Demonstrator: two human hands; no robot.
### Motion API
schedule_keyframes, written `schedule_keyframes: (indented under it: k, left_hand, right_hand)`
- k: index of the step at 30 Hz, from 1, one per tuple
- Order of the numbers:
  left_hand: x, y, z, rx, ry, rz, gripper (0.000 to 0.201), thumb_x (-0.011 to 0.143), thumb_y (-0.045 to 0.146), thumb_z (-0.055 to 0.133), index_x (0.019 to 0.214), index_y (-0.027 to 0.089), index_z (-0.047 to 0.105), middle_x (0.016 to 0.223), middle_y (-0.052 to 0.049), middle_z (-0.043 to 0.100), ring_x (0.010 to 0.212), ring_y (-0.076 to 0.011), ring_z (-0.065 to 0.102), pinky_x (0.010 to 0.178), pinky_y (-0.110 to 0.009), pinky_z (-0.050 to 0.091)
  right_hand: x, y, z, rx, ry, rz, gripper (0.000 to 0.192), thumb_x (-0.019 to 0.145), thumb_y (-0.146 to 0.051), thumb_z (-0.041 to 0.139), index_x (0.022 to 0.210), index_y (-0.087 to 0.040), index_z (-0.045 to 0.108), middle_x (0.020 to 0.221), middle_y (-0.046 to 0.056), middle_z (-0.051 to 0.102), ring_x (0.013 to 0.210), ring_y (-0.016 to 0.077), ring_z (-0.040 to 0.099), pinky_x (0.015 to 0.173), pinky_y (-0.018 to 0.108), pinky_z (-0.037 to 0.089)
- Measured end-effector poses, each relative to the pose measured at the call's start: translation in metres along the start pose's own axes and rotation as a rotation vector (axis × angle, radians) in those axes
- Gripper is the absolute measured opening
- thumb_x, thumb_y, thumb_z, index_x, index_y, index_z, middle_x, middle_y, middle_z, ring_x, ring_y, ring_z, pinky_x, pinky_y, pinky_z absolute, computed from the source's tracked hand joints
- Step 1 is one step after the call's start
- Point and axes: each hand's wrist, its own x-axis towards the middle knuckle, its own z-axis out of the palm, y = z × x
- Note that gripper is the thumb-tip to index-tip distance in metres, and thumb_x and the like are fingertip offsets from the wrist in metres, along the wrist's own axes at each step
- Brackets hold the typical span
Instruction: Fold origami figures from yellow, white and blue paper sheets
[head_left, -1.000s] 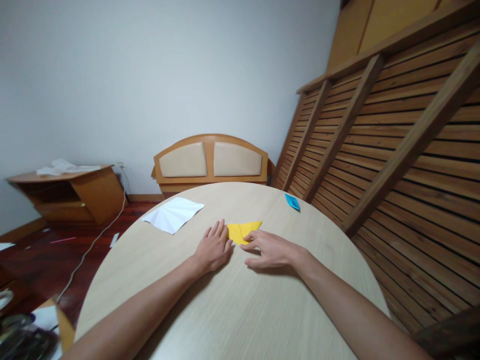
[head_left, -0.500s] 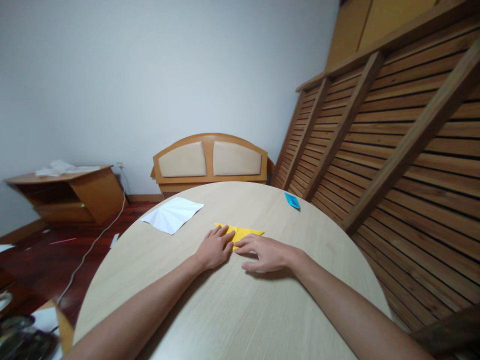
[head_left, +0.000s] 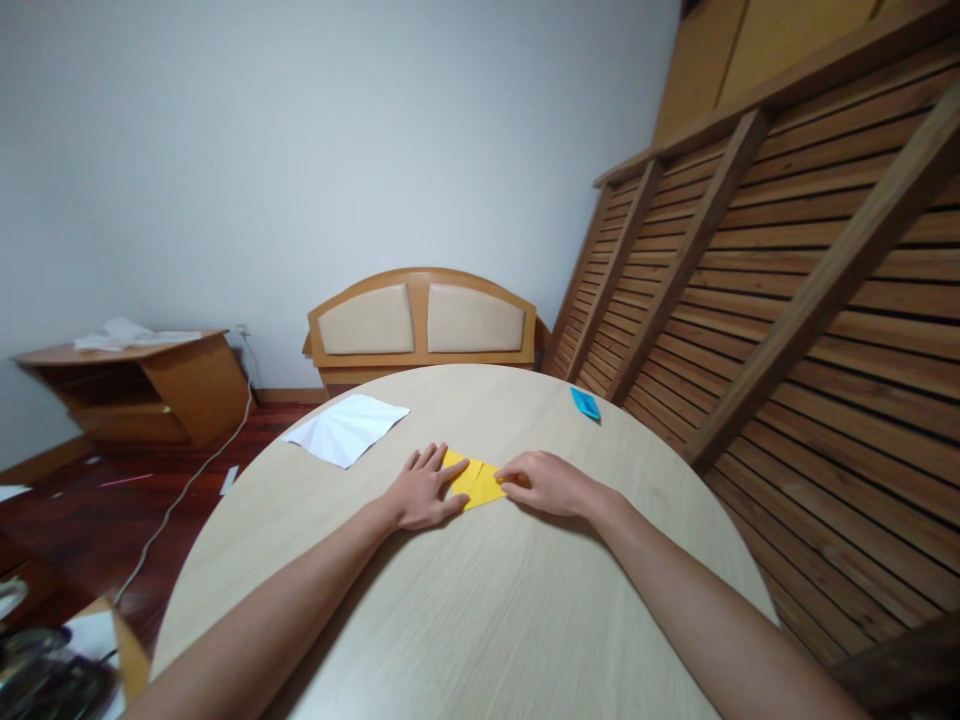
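Observation:
A folded sheet of yellow paper (head_left: 475, 482) lies on the round pale wood table (head_left: 480, 620), with crease lines near its middle. My left hand (head_left: 424, 488) rests flat on the paper's left part, fingers spread, thumb by the near edge. At the right end, my right hand (head_left: 551, 482) pinches the paper's corner between thumb and curled fingers. The left end of the paper is partly hidden under my left hand, and the pinched corner is covered by my right fingers.
A creased white paper (head_left: 347, 428) lies on the table's left side. A small blue folded paper (head_left: 585, 403) sits near the far right edge. A slatted wooden frame (head_left: 750, 290) leans at the right. Beyond the table stands a padded headboard (head_left: 420, 318).
My right hand has gone from lying stretched over the paper to pinching its right corner. The yellow paper has turned, and my left fingers have spread wider.

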Motion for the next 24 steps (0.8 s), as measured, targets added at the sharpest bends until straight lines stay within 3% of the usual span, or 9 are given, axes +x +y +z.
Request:
schedule_keyframes:
  k: [4, 6, 9, 13, 16, 19, 24]
  left_hand:
    - [-0.001, -0.003, -0.004, -0.025, -0.025, 0.225, 0.064, 0.091, 0.054, 0.050, 0.150, 0.033, 0.034, 0.161, -0.009, 0.020, 0.148, -0.0353, 0.014, 0.117, -0.058, 0.015]
    - [-0.001, -0.003, -0.004, -0.039, -0.030, 0.274, 0.069, 0.091, 0.055, 0.050, 0.152, 0.032, 0.029, 0.161, -0.009, 0.020, 0.148, -0.0347, 0.013, 0.117, -0.058, 0.013]
    - [0.001, -0.003, -0.002, -0.045, -0.033, 0.219, 0.075, 0.091, 0.062, 0.044, 0.154, 0.025, 0.025, 0.161, -0.010, 0.020, 0.149, -0.0338, 0.012, 0.118, -0.057, 0.012]
    - [0.004, -0.002, 0.004, -0.031, 0.016, 0.060, 0.074, 0.093, 0.064, 0.037, 0.152, 0.020, 0.032, 0.160, -0.011, 0.023, 0.149, -0.0339, 0.014, 0.117, -0.056, 0.017]
    - [0.006, 0.002, 0.004, -0.020, 0.132, 0.048, 0.063, 0.094, 0.055, 0.043, 0.145, 0.018, 0.043, 0.154, -0.012, 0.037, 0.144, -0.0315, 0.029, 0.115, -0.050, 0.026]
    - [0.005, 0.011, -0.001, -0.040, 0.248, 0.144, 0.040, 0.097, 0.039, 0.042, 0.128, 0.021, 0.059, 0.136, -0.010, 0.059, 0.124, -0.0245, 0.053, 0.107, -0.041, 0.038]
    - [0.003, 0.023, -0.007, -0.017, 0.217, 0.268, 0.030, 0.097, 0.032, 0.043, 0.105, 0.024, 0.071, 0.109, -0.006, 0.071, 0.100, -0.0216, 0.062, 0.092, -0.036, 0.046]
  right_hand:
    - [0.001, -0.008, 0.000, 0.023, 0.034, -0.132, 0.032, 0.088, -0.029, 0.058, 0.115, -0.021, 0.071, 0.117, 0.009, 0.070, 0.109, 0.0235, 0.061, 0.097, 0.035, 0.044]
    - [0.002, -0.009, 0.002, 0.041, 0.011, -0.194, 0.036, 0.085, -0.028, 0.062, 0.119, -0.021, 0.069, 0.126, 0.009, 0.066, 0.118, 0.0239, 0.057, 0.104, 0.037, 0.041]
    - [0.003, -0.007, 0.006, 0.044, -0.038, -0.213, 0.038, 0.085, -0.030, 0.062, 0.121, -0.020, 0.069, 0.127, 0.010, 0.066, 0.120, 0.0244, 0.055, 0.107, 0.038, 0.039]
    - [0.003, -0.005, 0.008, 0.044, -0.061, -0.182, 0.039, 0.086, -0.034, 0.062, 0.121, -0.020, 0.069, 0.127, 0.011, 0.065, 0.119, 0.0253, 0.056, 0.106, 0.039, 0.039]
    - [0.002, -0.004, 0.008, 0.027, -0.059, -0.164, 0.039, 0.088, -0.037, 0.060, 0.122, -0.021, 0.069, 0.127, 0.012, 0.064, 0.119, 0.0258, 0.055, 0.106, 0.040, 0.039]
    - [0.001, -0.005, 0.007, -0.004, -0.035, -0.132, 0.040, 0.090, -0.041, 0.059, 0.123, -0.022, 0.068, 0.122, 0.012, 0.064, 0.116, 0.0260, 0.055, 0.103, 0.040, 0.040]
    - [0.000, -0.008, 0.007, -0.070, 0.020, -0.048, 0.043, 0.089, -0.049, 0.058, 0.119, -0.020, 0.069, 0.113, 0.012, 0.064, 0.110, 0.0269, 0.056, 0.098, 0.041, 0.043]
